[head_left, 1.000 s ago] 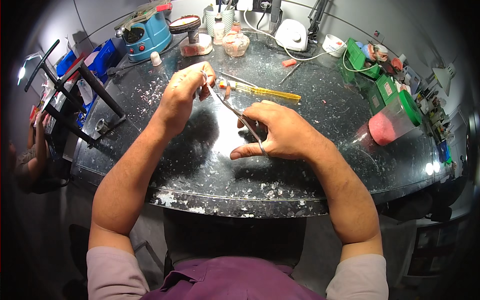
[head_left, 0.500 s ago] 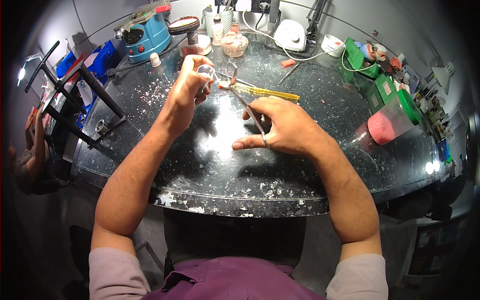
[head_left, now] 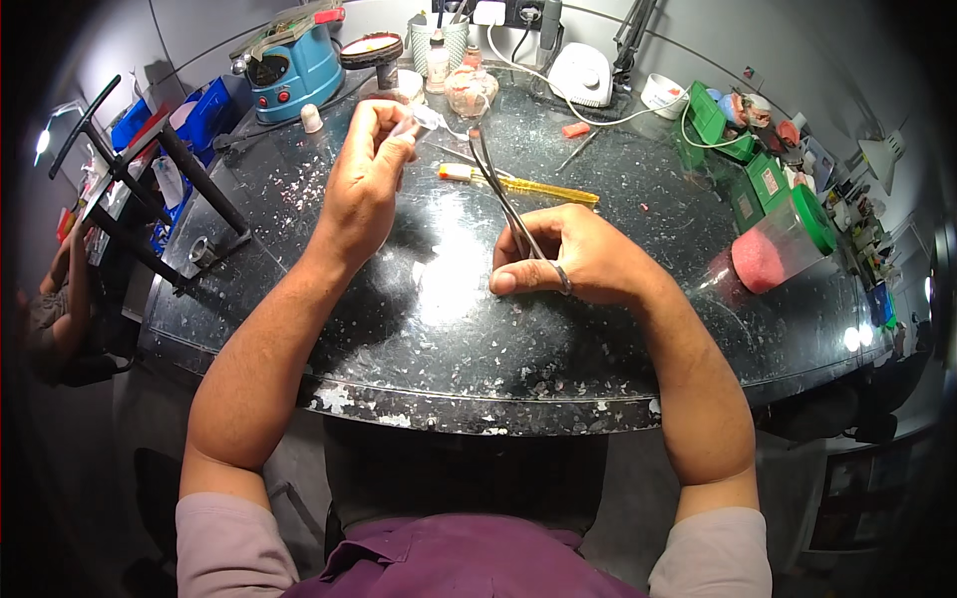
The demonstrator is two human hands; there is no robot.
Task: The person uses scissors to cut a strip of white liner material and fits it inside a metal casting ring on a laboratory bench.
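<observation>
My left hand [head_left: 371, 164] is closed, pinching a small clear plastic piece [head_left: 428, 117] between thumb and fingers; its exact shape is hard to make out. In my right hand [head_left: 568, 254] is a long, slim metal scissors-like tool [head_left: 498, 185] with ring handles. One ring sits by the thumb, and the narrow end points up and away toward the plastic, with a small gap between them. Beyond the tool's shaft, a yellow-handled tool [head_left: 548, 188] with a whitish and red end lies flat on the table.
The black worktable [head_left: 478, 349] is scuffed, with pink scraps at left. Blue machine [head_left: 291, 75], round dark stand [head_left: 373, 52] and white device [head_left: 580, 72] stand at the back. At right are green boxes [head_left: 748, 199] and a green-lidded jar [head_left: 788, 242]. Another person [head_left: 65, 289] sits far left.
My right hand has shifted slightly right and nearer me, and the metal tool has drawn away from the plastic, its arms closer together. My left hand has turned the plastic piece outward.
</observation>
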